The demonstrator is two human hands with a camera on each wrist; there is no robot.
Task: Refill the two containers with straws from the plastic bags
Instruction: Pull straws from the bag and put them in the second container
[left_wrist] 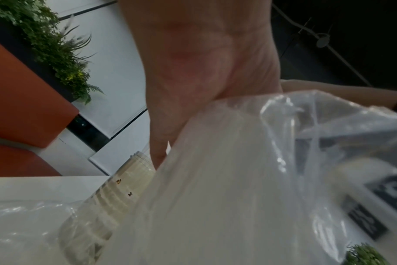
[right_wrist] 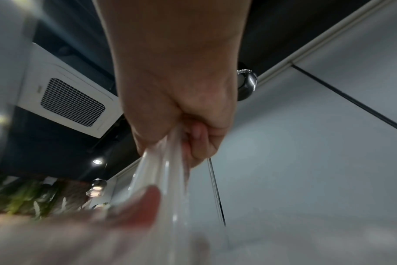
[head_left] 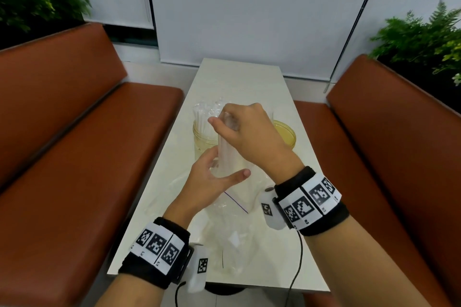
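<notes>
My right hand [head_left: 228, 121] grips the top of a bundle of clear straws [head_left: 225, 149] and holds it upright above the table. Lower down, my left hand [head_left: 224, 167] curls around the clear plastic bag [head_left: 237, 197] that sheathes the bundle's lower part. Behind my hands stand two clear jars: the left jar [head_left: 203, 137] holds several straws, and the right jar [head_left: 287, 136] is partly hidden by my right wrist. The left wrist view shows my palm [left_wrist: 193, 71] against the bag [left_wrist: 238, 179] with a jar [left_wrist: 116, 193] beside it. The right wrist view shows my fist [right_wrist: 188, 125] around the straws [right_wrist: 168, 179].
A second crumpled clear bag [head_left: 229, 244] lies on the pale narrow table [head_left: 239, 77] near its front edge. Brown benches [head_left: 74, 144] run along both sides, with plants [head_left: 424, 40] behind them. A cable [head_left: 296, 269] hangs from my right wristband.
</notes>
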